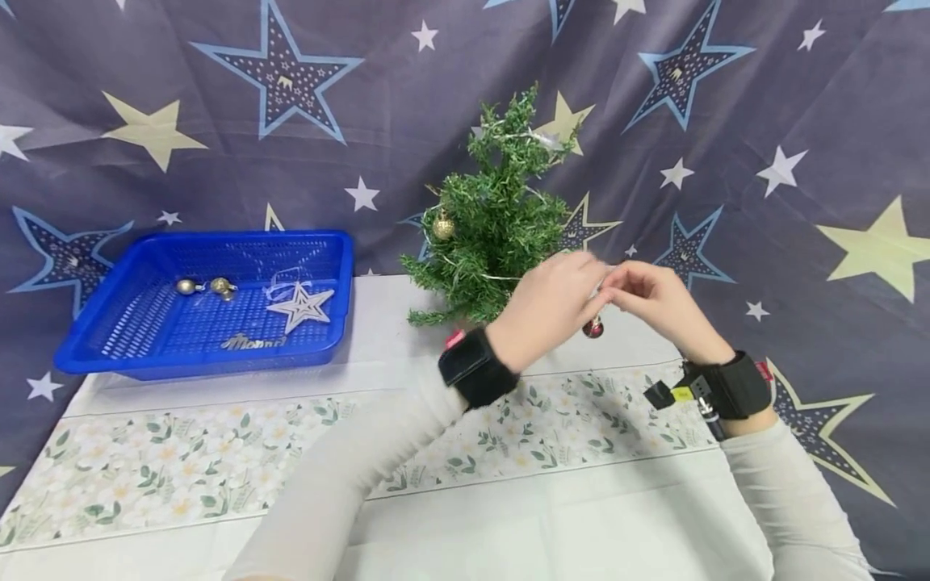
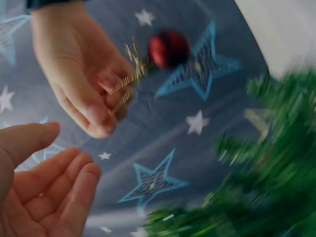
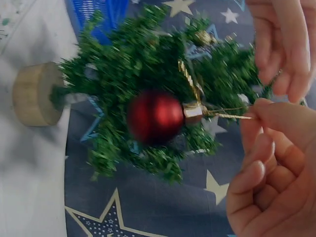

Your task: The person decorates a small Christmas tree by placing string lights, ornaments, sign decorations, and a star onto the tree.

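Note:
My right hand [image 1: 663,307] pinches the gold cord [image 3: 229,116] of a red Christmas bauble [image 3: 155,117] between thumb and forefinger. From the cord the bauble hangs by its gold cap, in front of the small green Christmas tree [image 1: 501,218]. Close beside the right hand is my left hand [image 1: 554,303]. In the left wrist view its fingers [image 2: 74,192] are loosely bent, with a gap to the thumb and nothing held. A gold bauble [image 1: 443,226] hangs on the tree's left side. The left hand and forearm cover part of the tree's lower right in the head view.
Left of the tree, a blue plastic basket [image 1: 336,345] contains small gold baubles [image 1: 221,286], a white star [image 1: 301,307] and a gold word ornament [image 1: 254,343]. The tree's wooden base [image 3: 37,95] stands on the white-covered table [image 1: 567,524]. Behind hangs a star-patterned cloth [image 1: 407,105].

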Demonstrator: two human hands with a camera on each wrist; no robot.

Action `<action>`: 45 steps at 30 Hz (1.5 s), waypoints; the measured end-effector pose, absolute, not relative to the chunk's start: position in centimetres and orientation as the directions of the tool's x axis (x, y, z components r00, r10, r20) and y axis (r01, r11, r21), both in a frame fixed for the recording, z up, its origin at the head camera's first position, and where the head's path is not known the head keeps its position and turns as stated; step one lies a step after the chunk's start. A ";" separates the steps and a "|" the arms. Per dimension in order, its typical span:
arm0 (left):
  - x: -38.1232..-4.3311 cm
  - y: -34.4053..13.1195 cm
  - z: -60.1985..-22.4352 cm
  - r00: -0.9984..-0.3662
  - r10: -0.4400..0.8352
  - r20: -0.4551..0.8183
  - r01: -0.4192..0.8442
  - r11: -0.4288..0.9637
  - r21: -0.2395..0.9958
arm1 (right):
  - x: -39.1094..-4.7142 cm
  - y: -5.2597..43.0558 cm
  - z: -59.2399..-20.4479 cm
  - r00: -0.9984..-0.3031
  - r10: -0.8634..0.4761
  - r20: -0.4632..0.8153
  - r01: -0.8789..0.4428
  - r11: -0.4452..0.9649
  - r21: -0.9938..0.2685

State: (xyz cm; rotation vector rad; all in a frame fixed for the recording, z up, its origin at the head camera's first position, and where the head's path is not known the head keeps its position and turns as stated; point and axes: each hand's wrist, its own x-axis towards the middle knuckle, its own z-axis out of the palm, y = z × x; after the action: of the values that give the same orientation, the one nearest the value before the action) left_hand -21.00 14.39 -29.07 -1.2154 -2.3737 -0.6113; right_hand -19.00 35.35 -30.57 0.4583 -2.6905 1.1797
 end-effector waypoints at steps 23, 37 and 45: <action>-24.6 16.3 -25.9 -0.680 0.545 0.490 0.639 0.768 0.033 | -25.4 35.5 -28.6 -0.923 -0.287 0.256 -0.325 0.228 -0.918; -25.1 15.1 -25.5 -0.710 0.524 0.471 0.584 0.811 -0.022 | -27.5 33.9 -28.0 -0.924 -0.192 0.330 -0.382 0.495 -0.781; -25.7 15.3 -25.4 -0.755 0.485 0.441 0.532 0.846 -0.020 | -27.6 32.2 -28.9 -0.903 -0.033 0.429 -0.359 0.609 -0.707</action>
State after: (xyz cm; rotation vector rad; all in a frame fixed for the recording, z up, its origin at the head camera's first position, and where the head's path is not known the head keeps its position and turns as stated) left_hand -25.71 15.34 -25.40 -0.7520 -2.5862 -0.1474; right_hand -27.55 32.15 -28.91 0.3139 -2.4633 1.2019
